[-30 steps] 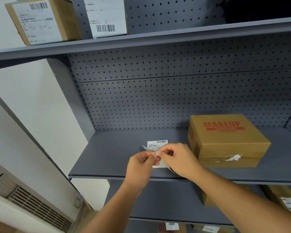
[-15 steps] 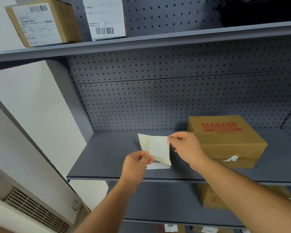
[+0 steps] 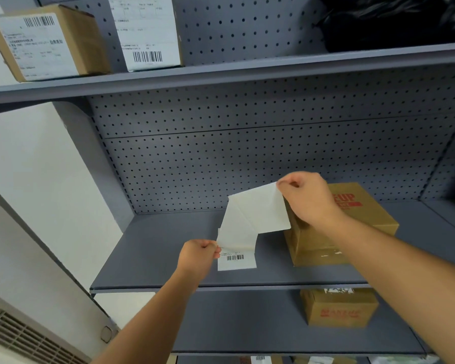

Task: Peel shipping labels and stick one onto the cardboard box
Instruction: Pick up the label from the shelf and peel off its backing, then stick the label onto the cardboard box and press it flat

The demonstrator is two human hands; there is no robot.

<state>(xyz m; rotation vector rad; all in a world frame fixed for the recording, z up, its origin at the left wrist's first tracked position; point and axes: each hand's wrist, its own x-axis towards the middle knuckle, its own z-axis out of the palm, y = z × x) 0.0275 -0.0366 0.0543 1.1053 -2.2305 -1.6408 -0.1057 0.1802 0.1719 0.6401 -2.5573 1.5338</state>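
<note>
Since half a second ago, right hand (image 3: 309, 199) pulled its sheet (image 3: 258, 208) higher, toward 1 o'clock. Left hand (image 3: 199, 256) pinches label (image 3: 237, 260) at 6 o'clock, anchoring the peel. Box (image 3: 347, 232) waits on shelf (image 3: 155, 248), just behind.

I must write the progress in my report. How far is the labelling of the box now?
Done: peeling has started; a large part of the sheet is already pulled apart. In hand: the right hand lifts the pale sheet up, while the left hand pinches the lower edge beside the barcode label. Left: finish separating them and stick the label on the cardboard box, which shows no label yet.
</note>
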